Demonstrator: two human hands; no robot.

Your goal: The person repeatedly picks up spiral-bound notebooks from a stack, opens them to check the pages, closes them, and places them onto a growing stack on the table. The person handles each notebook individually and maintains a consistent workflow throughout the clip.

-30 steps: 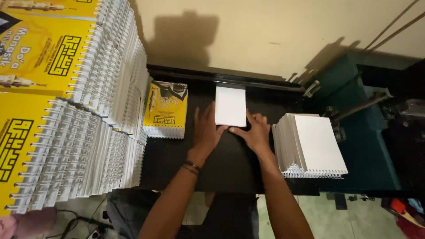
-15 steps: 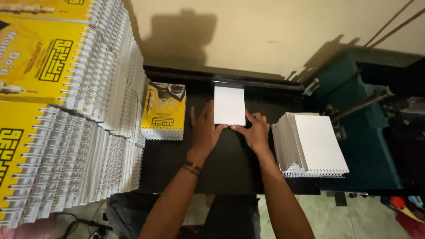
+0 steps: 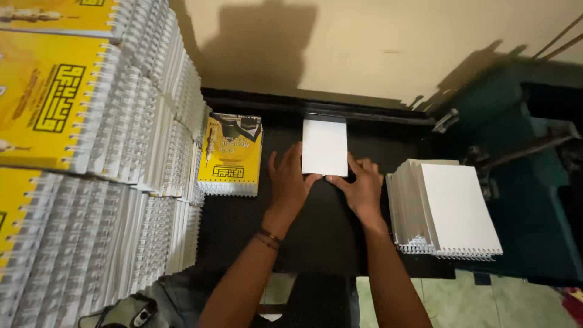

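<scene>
Both hands flat and open on the black table (image 3: 316, 231), fingers spread, nothing clasped. Left hand (image 3: 288, 182) rests at the lower left corner of the white booklet (image 3: 325, 147), fingertips touching its left edge and bottom corner. Right hand (image 3: 361, 187) sits at the lower right corner, thumb and forefinger against the bottom edge. Neither hand wraps around the block; they press in on it from the two sides.

White booklet: plain, upright rectangle, blank face, no print showing, corners square. Lies flat at centre frame, its top edge close to the dark rail along the cream wall (image 3: 388, 48). Whether it is bound cannot be told.

Left wrist carries a dark bracelet (image 3: 267, 237).

Just left of the left hand, a small stack of yellow-covered spiral notebooks (image 3: 231, 155), black and yellow cover art. Far left of frame, tall rows of the same yellow notebooks (image 3: 79, 152), white wire spines facing the table.

Right of the right hand, a stack of white-faced spiral-bound pads (image 3: 446, 206), wire coils along the lower edge. Beyond it, at right edge, a teal machine (image 3: 528, 176) with metal levers.
</scene>
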